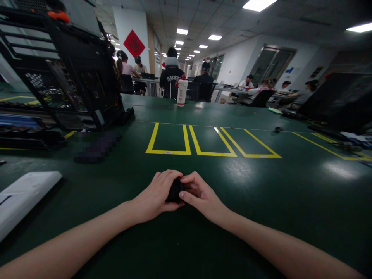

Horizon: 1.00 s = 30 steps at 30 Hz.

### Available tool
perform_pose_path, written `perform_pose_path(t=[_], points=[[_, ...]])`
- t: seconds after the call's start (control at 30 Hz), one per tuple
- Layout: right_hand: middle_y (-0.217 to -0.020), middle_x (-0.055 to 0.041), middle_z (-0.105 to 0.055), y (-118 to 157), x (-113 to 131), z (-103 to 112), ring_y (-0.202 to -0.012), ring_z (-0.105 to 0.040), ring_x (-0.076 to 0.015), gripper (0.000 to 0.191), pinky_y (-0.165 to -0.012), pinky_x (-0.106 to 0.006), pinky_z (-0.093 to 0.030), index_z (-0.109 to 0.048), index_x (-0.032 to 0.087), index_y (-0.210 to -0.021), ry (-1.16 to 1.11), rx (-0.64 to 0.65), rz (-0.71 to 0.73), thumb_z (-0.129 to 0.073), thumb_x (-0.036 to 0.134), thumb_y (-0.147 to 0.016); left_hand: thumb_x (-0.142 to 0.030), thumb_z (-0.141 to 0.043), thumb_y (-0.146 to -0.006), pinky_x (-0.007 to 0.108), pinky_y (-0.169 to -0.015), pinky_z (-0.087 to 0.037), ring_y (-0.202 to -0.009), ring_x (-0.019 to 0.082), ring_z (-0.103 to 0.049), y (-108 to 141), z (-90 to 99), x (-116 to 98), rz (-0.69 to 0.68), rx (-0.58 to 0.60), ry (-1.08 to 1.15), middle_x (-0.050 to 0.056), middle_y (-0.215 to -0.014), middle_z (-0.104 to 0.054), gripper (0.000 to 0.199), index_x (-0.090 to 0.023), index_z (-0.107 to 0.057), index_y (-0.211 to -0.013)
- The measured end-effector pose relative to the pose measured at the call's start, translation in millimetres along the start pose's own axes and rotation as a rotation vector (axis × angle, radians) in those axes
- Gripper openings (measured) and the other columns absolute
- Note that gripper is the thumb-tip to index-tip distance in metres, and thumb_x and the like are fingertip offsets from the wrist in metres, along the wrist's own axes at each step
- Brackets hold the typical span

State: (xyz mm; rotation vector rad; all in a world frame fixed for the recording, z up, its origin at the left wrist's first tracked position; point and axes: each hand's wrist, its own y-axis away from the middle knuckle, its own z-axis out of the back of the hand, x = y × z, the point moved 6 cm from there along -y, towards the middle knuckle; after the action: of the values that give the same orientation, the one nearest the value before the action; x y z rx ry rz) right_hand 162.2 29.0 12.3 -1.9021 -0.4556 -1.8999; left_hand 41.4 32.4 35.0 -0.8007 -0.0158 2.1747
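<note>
A small black block-shaped object [174, 191] is held between my two hands, just above or on the green table [186, 248]. My left hand [158, 192] wraps over its left side, with the thumb low at the front. From the right, my right hand [202, 195] grips its edge between thumb and fingertips. Both hands are closed on it, and much of the object is hidden by the fingers. Its exact kind does not show.
Yellow tape frames [168, 152] mark the table beyond my hands. An open black computer case [78, 77] stands at left, near a white box [26, 197]. A cup [181, 92] stands at the back; a monitor [340, 102] is at right. Several people sit beyond.
</note>
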Motion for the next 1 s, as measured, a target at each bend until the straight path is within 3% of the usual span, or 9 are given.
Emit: perform_pose_path(t=[0.1,0.23,0.43,0.57,0.77,0.93,1.0], points=[[-0.099,-0.002,-0.055,-1.6,-3.5,0.5,-0.092,-0.058,-0.0168,0.022,-0.074,-0.032,-0.052,-0.045,0.022,-0.099,0.007,-0.032,-0.032,-0.06,0.026,-0.082,-0.02,-0.066,-0.077,0.041,-0.085,-0.041,-0.103,0.026,-0.05,-0.4,1.7,-0.8,0.003,-0.01,0.0,0.008,-0.119,-0.048,0.057,-0.025,-0.032,-0.123],[-0.108,-0.0047,-0.053,-1.3,-2.1,-0.6,-0.101,-0.055,-0.019,0.028,-0.079,-0.035,-0.052,-0.045,0.022,-0.108,0.05,-0.028,-0.037,-0.058,0.025,-0.083,-0.019,-0.065,-0.077,0.042,-0.084,-0.042,-0.102,0.027,-0.05,0.0,-0.5,1.5,0.021,-0.006,0.008,0.008,-0.119,-0.048,0.058,-0.026,-0.032,-0.123],[-0.106,-0.0025,-0.053,1.7,4.6,-1.3,-0.101,-0.054,-0.0172,0.023,-0.087,-0.036,-0.048,-0.048,0.022,-0.1,0.051,0.01,0.047,-0.061,0.023,-0.081,-0.016,-0.065,-0.076,0.042,-0.084,-0.042,-0.102,0.027,-0.049,0.4,-0.4,1.0,0.02,0.002,0.005,0.008,-0.12,-0.046,0.06,-0.027,-0.03,-0.124],[-0.1,-0.0023,-0.053,0.7,2.1,-0.8,-0.093,-0.057,-0.0167,0.016,-0.075,-0.033,-0.052,-0.047,0.022,-0.098,0.025,-0.003,0.011,-0.055,0.028,-0.085,-0.02,-0.066,-0.077,0.041,-0.083,-0.042,-0.101,0.026,-0.05,-0.8,1.3,-0.5,0.018,-0.003,0.013,0.008,-0.118,-0.047,0.057,-0.025,-0.031,-0.123],[-0.109,-0.0053,-0.053,0.1,0.1,0.2,-0.105,-0.053,-0.0197,0.026,-0.083,-0.036,-0.05,-0.044,0.022,-0.109,0.073,-0.03,-0.04,-0.055,0.026,-0.086,-0.019,-0.066,-0.077,0.04,-0.083,-0.043,-0.1,0.025,-0.049,-1.5,0.7,0.0,0.02,-0.006,0.001,0.008,-0.117,-0.048,0.056,-0.024,-0.033,-0.121],[-0.109,-0.003,-0.053,2.2,3.7,-1.2,-0.105,-0.053,-0.0182,0.023,-0.088,-0.036,-0.047,-0.047,0.022,-0.1,0.04,0.018,0.03,-0.061,0.02,-0.081,-0.017,-0.066,-0.076,0.041,-0.084,-0.042,-0.102,0.026,-0.048,-0.5,-0.4,1.4,0.02,0.007,-0.008,0.008,-0.12,-0.046,0.06,-0.025,-0.03,-0.123],[-0.105,-0.0023,-0.053,2.0,2.3,-0.6,-0.099,-0.056,-0.0172,0.022,-0.082,-0.035,-0.05,-0.047,0.022,-0.099,0.007,0.009,0.033,-0.06,0.022,-0.082,-0.018,-0.066,-0.077,0.041,-0.084,-0.042,-0.102,0.026,-0.048,-0.3,-0.5,1.4,0.019,0.009,-0.003,0.008,-0.12,-0.046,0.06,-0.025,-0.03,-0.124]])
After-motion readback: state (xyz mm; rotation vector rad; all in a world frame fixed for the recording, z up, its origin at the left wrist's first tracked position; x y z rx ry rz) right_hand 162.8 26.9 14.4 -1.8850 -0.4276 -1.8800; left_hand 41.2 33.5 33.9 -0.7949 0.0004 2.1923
